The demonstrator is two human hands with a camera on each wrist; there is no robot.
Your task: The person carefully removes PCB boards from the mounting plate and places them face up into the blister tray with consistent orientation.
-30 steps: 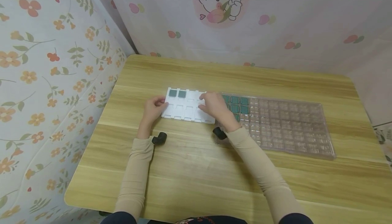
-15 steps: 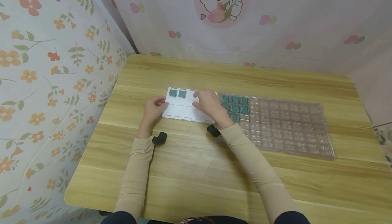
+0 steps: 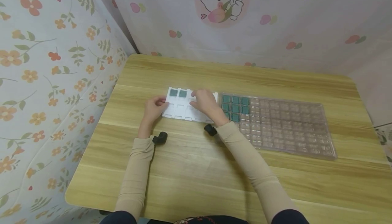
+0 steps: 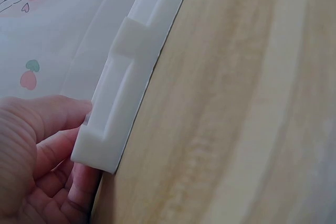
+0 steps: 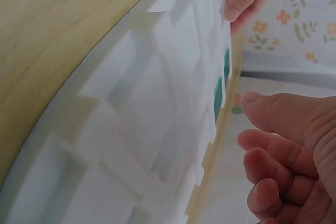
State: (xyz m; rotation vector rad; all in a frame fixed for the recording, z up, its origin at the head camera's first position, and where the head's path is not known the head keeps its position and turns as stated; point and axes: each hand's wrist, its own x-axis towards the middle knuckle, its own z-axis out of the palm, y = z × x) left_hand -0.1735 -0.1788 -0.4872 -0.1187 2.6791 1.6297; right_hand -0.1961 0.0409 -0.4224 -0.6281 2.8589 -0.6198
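Note:
A white compartmented plastic tray lies on the table. Two small green square chips sit side by side in its far row, at the left end. My left hand pinches the tray's left end between thumb and fingers. Over the tray's far row, just right of those chips, hovers my right hand. In the right wrist view its thumb and loosely bent fingers stand apart, with nothing showing between them. A clear plastic tray full of small pockets lies to the right, with several green chips in its far left corner.
The wooden table carries both trays, their ends close together. Black wrist mounts stick out from both sleeves. A floral curtain hangs on the left, and a pale curtain hangs behind the table.
My right hand has moved left along the white tray toward the two chips, uncovering more chips in the clear tray. The left hand has stayed at the tray's end.

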